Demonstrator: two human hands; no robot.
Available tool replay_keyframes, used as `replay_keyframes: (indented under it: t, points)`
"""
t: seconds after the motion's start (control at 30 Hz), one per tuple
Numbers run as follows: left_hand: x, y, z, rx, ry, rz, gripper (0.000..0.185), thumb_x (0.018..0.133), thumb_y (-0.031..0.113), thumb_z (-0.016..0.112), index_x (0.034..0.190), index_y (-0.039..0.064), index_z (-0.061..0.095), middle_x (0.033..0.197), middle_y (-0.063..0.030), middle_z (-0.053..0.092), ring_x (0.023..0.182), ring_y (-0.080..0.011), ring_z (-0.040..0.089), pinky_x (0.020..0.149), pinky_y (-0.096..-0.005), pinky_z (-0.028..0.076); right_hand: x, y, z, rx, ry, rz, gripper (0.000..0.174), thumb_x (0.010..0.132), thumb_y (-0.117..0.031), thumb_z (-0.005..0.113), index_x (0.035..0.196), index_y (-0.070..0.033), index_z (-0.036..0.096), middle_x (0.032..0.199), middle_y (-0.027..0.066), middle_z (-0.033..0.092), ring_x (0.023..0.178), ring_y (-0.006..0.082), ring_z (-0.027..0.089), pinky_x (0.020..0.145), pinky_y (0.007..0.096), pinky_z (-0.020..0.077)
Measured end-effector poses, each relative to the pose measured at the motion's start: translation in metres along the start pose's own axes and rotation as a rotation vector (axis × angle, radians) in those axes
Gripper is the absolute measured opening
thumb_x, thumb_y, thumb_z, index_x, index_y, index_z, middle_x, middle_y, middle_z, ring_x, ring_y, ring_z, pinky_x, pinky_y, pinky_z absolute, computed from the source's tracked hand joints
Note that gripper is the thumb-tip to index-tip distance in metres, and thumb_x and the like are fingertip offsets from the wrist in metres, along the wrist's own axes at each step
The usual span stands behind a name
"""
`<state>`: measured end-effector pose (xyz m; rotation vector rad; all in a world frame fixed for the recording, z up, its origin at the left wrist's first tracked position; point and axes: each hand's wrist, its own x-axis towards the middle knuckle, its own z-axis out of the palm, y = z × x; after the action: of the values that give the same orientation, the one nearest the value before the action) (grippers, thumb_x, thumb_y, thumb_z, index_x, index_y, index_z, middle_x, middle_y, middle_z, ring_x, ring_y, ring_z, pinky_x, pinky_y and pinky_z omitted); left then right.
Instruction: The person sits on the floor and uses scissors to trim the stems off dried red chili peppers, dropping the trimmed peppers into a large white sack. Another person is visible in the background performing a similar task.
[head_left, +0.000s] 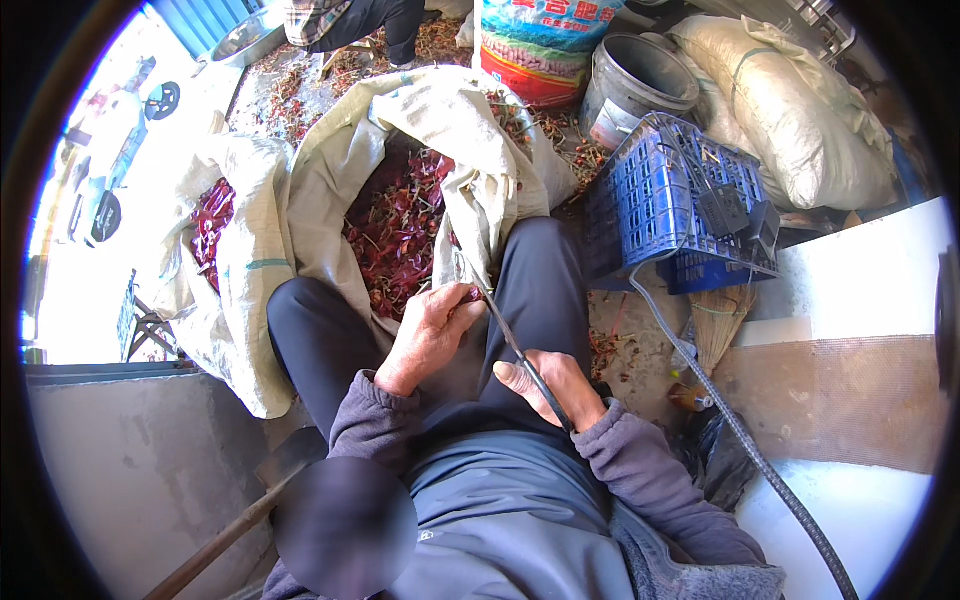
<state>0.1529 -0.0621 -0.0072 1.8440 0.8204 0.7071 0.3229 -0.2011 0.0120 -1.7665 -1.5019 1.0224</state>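
Between my knees stands a large woven sack, its rim folded open, with dried red chili peppers and stems inside. My left hand pinches a dried red chili pepper between thumb and fingers, above the near edge of the sack. My right hand is closed around long, narrow metal shears, whose tips lie beside the pepper; whether the blades are apart cannot be told. A second woven sack with shiny red peppers leans at the left.
At the right are a blue plastic crate with black adapters, a bucket, full sacks, a straw broom and a thick hose. A printed sack stands ahead. Another person sits beyond. A wooden handle lies lower left.
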Motion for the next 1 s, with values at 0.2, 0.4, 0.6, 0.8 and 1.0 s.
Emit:
replay_keyframes:
  t: [0.2, 0.4, 0.6, 0.8, 1.0]
  points:
    - [-0.002, -0.003, -0.004, -0.318, -0.120, -0.156, 0.017, 0.098, 0.012, 0.063, 0.103, -0.003, 0.065, 0.076, -0.0025, 0.061, 0.062, -0.0074, 0.055, 0.054, -0.0265, 0.045, -0.012, 0.005, 0.012, 0.963, -0.400, 0.461, 0.059, 0.092, -0.068, 0.055, 0.078, -0.011, 0.050, 0.058, -0.0047, 0.040, 0.045, 0.0061, 0.040, 0.043, 0.0249, 0.0328]
    - [-0.013, -0.019, 0.000, -0.751, -0.134, -0.420, 0.016, 0.100, 0.018, 0.061, 0.105, 0.003, 0.065, 0.081, -0.0010, 0.063, 0.064, -0.0082, 0.051, 0.058, -0.0230, 0.041, -0.014, 0.013, 0.034, 1.450, -0.577, 0.282, 0.058, 0.093, -0.068, 0.050, 0.088, -0.011, 0.049, 0.061, -0.0082, 0.034, 0.045, 0.0015, 0.032, 0.042, 0.0188, 0.0310]
    - [-0.015, -0.046, 0.007, -0.975, 0.050, -0.460, 0.018, 0.100, 0.024, 0.061, 0.094, 0.006, 0.061, 0.077, -0.0008, 0.058, 0.068, -0.0097, 0.052, 0.062, -0.0257, 0.042, -0.008, 0.018, 0.022, 1.573, -0.417, 0.186, 0.059, 0.091, -0.070, 0.052, 0.094, -0.011, 0.052, 0.063, -0.0061, 0.038, 0.046, 0.0043, 0.034, 0.043, 0.0208, 0.0318]
    - [0.023, -0.070, -0.046, -0.783, 0.445, -0.478, 0.018, 0.091, 0.014, 0.067, 0.078, 0.011, 0.055, 0.065, 0.0018, 0.052, 0.054, -0.0085, 0.046, 0.052, -0.0222, 0.036, 0.010, 0.036, 0.014, 1.727, -0.177, 0.284, 0.095, 0.082, -0.085, 0.044, 0.116, 0.002, 0.064, 0.108, 0.0193, 0.070, 0.106, 0.0342, 0.067, 0.103, 0.0496, 0.0486]
    - [0.074, -0.116, -0.079, 0.110, 0.304, -0.477, 0.019, 0.077, 0.015, 0.076, 0.090, 0.002, 0.071, 0.076, -0.0092, 0.069, 0.068, -0.0192, 0.064, 0.065, -0.0317, 0.049, -0.006, 0.048, 0.027, 1.879, -0.141, 0.424, 0.090, 0.084, -0.080, 0.047, 0.111, 0.003, 0.066, 0.111, 0.0225, 0.070, 0.108, 0.0368, 0.067, 0.103, 0.0540, 0.0483]
